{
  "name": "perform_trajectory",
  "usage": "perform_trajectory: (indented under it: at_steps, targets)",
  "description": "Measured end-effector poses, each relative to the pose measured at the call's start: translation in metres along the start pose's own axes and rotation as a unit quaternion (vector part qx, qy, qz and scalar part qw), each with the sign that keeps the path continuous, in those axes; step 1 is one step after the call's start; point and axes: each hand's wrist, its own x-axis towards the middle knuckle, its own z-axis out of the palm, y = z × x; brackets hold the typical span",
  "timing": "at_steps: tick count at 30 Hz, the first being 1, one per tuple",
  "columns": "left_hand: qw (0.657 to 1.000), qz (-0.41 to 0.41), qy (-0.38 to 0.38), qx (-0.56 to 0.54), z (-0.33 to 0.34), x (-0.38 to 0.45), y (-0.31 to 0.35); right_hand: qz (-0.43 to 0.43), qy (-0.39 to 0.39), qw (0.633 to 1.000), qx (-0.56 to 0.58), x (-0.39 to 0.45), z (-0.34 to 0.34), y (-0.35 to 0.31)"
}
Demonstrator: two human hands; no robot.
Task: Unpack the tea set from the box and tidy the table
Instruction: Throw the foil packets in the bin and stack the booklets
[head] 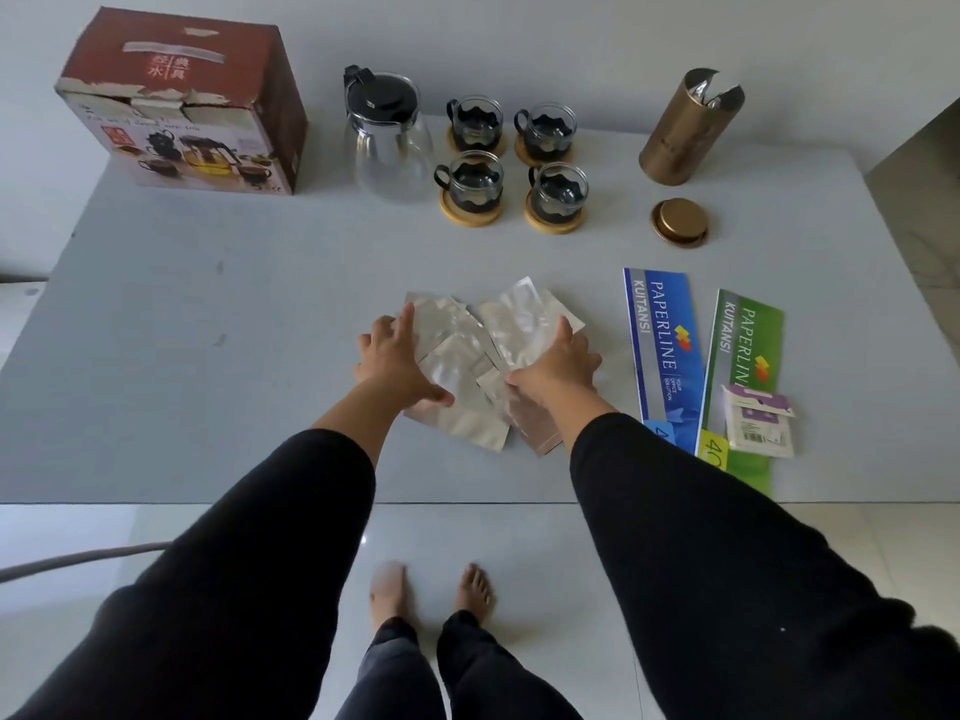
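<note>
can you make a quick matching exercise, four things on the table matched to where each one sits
Things:
1. box
2. teapot
3. gold lid
4. foil packets

Places:
A. under both hands
B. far left corner
C. in front of the gold canister
D. between box and cups

Pairs: 1-B, 2-D, 3-C, 4-A

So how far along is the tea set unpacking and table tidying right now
Done: the glass teapot and four cups on coasters stand outside the box. In hand: the left hand and right hand press on the scattered foil packets, apparently gathering them. Left: the open gold canister, its lid and two receipt books.
</note>
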Motion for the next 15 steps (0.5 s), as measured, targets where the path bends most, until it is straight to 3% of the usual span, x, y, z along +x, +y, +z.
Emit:
perform_trajectory:
  at_steps: [4, 15]
  targets:
    - [0.996, 0.009, -0.001, -0.086, 0.001, 0.002, 0.007, -0.048, -0.010, 0.999, 0.004, 0.004, 0.004, -0.005]
    - [0.987, -0.038, 0.012, -0.155, -0.003, 0.009, 0.015, -0.123, -0.052, 0.987, 0.086, 0.012, 0.000, -0.011]
